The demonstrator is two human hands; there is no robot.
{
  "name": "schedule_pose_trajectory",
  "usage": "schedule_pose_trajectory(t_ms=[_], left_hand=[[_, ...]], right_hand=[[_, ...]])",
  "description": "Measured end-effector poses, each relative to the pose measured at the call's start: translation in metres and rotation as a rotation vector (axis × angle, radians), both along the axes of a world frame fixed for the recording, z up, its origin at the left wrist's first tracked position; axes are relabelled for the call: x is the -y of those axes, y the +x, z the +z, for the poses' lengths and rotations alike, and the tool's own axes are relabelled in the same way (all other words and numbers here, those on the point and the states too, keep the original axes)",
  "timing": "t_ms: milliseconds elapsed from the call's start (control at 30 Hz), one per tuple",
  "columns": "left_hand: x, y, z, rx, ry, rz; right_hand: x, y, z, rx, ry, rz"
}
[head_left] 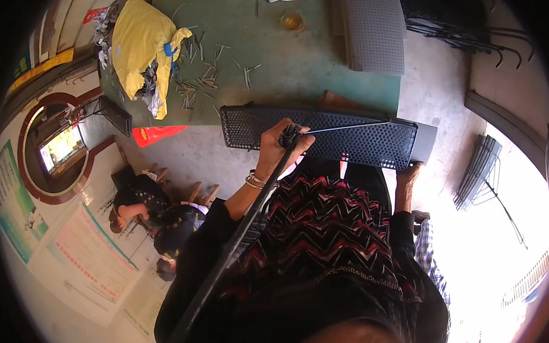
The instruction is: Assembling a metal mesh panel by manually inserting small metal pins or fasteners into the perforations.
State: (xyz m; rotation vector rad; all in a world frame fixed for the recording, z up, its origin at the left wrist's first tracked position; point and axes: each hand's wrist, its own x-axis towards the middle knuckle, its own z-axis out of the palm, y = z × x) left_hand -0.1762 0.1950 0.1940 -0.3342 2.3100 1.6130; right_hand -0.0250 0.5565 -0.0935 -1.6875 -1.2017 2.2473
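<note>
At the near edge of a green table [319, 61] sits a black perforated panel [364, 145], its lower right corner grasped by a worker's right hand [407, 175]; the left hand [278, 150] — clenched around a long dark pole [229, 252] — has a thin metal rod [348, 128] reaching from it over the panel (a yellow sack [138, 43] rests farther left).
</note>
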Motion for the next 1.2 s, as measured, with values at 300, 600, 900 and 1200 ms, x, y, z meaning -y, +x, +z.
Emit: schedule_pose_trajectory(t_ms=[300,600,900,1200], left_hand=[[-0.005,0.004,-0.001,0.024,-0.068,0.006],[0.007,0.005,-0.005,0.049,-0.139,0.035],[0.002,-0.002,0.011,0.129,-0.031,0.079],[0.013,-0.016,0.004,0.178,0.019,0.036]], right_hand=[[0.028,-0.004,0.054,-0.064,-0.518,-0.146],[0.0,-0.017,0.025,-0.033,-0.333,-0.006],[0.026,-0.016,0.043,-0.178,-0.066,0.499],[0.023,-0.028,0.07,-0.099,0.974,1.367]])
